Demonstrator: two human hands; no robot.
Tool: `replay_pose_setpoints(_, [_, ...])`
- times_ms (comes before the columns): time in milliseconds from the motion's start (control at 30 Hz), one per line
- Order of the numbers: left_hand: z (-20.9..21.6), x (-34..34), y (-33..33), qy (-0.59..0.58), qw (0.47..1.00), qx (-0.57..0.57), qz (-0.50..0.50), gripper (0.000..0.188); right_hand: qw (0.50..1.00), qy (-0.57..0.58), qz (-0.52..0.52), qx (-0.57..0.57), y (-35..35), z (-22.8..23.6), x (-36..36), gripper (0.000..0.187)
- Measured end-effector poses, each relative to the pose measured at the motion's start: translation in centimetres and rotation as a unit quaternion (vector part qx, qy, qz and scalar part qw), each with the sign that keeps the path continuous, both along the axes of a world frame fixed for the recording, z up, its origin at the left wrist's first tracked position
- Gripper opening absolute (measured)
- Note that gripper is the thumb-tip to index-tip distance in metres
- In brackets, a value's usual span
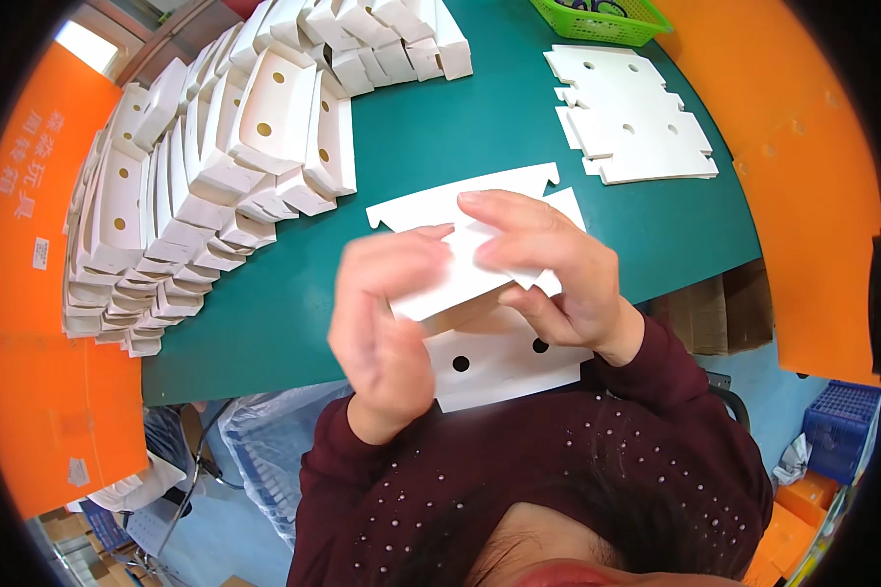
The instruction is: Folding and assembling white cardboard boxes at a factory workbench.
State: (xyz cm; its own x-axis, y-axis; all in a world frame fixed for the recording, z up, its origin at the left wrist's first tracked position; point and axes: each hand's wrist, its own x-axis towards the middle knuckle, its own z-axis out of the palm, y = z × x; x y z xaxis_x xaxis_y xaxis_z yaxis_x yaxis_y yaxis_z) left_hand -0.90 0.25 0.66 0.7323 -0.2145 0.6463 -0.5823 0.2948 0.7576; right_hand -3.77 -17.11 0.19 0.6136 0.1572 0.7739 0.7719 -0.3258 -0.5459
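A white cardboard box [470, 205], partly folded, is between my hands at the near edge of the green table. Its near panel [494, 377] hangs over the edge against my sweater and has two round holes. My right hand [563, 269] grips its right end, thumb underneath and fingers bent over the top. At the left end is my left hand [382, 323], curved and blurred by motion. Its fingertips are close to the upper panel, but whether they grip it is unclear. The far panel, with hooked tabs at its corners, stands out beyond my fingers.
Folded white boxes [274, 108] are piled in rows at the left and back. Flat white blanks [646, 127] lie stacked at the right, near a green basket [607, 24]. Orange panels [49, 293] flank the table. A blue crate [837, 430] is on the floor at right.
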Motion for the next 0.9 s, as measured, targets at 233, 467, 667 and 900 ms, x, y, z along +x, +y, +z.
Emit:
replay_pose_setpoints(233, [0.4, 0.4, -0.4, -0.194, 0.965, 0.158, 0.079, 0.034, 0.991, 0.049, 0.085, 0.087, -0.8, -0.2, -0.3, 0.016])
replay_pose_setpoints(467, [0.2, -0.2, -1.0, -0.124, 0.982, 0.106, 0.092, 0.032, 0.993, 0.028, 0.107, 0.033, -1.5, -0.1, 0.0, 0.013])
replay_pose_setpoints(667, [0.0, -0.2, -1.3, -0.123, 0.982, 0.106, 0.098, 0.026, 0.989, 0.05, 0.129, 0.055, -1.7, 0.0, 0.2, 0.011])
replay_pose_setpoints(900, [0.3, -0.5, -0.7, -0.099, 0.979, 0.158, 0.077, 0.025, 0.982, 0.083, 0.155, 0.075, -1.9, 0.3, 0.4, 0.01])
